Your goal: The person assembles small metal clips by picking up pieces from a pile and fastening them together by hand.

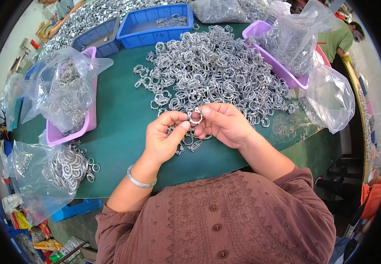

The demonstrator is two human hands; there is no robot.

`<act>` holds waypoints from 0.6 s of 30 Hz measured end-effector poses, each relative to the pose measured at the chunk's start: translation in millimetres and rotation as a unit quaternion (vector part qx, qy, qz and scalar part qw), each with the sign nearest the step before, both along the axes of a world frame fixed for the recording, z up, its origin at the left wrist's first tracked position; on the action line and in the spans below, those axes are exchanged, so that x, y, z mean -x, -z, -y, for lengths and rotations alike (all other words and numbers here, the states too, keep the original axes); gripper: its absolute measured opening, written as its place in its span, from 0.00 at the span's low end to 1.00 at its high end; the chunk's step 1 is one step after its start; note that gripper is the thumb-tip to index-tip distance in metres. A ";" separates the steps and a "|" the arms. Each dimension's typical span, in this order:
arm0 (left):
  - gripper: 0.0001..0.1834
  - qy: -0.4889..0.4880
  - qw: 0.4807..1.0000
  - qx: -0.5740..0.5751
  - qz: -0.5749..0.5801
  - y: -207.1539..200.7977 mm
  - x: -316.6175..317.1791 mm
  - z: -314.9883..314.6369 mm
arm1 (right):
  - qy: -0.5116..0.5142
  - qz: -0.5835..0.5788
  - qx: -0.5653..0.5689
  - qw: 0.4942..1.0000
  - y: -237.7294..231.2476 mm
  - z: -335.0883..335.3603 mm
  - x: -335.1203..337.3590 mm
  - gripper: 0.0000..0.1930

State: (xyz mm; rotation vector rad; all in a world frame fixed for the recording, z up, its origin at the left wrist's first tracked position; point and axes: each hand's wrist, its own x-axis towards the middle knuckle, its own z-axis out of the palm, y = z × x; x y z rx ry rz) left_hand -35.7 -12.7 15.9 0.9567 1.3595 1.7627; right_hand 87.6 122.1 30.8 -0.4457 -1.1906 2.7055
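Observation:
Between my two hands is one silvery metal ring (190,120), a clamp-like piece with small lugs. My left hand (166,135) pinches its left side with thumb and forefinger. My right hand (226,124) grips the other side near the top, its remaining fingers curled below. Just beyond my hands spreads a large heap of similar metal rings (217,66) on the green table (118,114). A few loose rings (192,143) lie under and between my hands, partly hidden by them.
At left, a purple basket (92,119) holds a plastic bag of metal parts; plain rings (69,169) spill from a bag nearer me. Another purple basket (283,77) stands right. Blue bins (131,39) line the back. Other people (342,37) work beyond the table.

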 end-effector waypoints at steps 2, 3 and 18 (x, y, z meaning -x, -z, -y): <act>0.07 -0.005 1.000 -0.007 -0.014 1.5 0.3 -0.2 | -0.002 -0.006 0.011 1.000 0.9 -0.7 -0.1 0.12; 0.07 -0.005 1.000 -0.007 -0.014 1.0 0.2 0.1 | -0.004 -0.011 0.022 1.000 1.3 -1.0 -0.2 0.12; 0.07 0.006 1.000 0.000 0.001 0.9 0.8 1.1 | -0.007 -0.005 0.021 1.000 0.4 -0.9 -2.6 0.11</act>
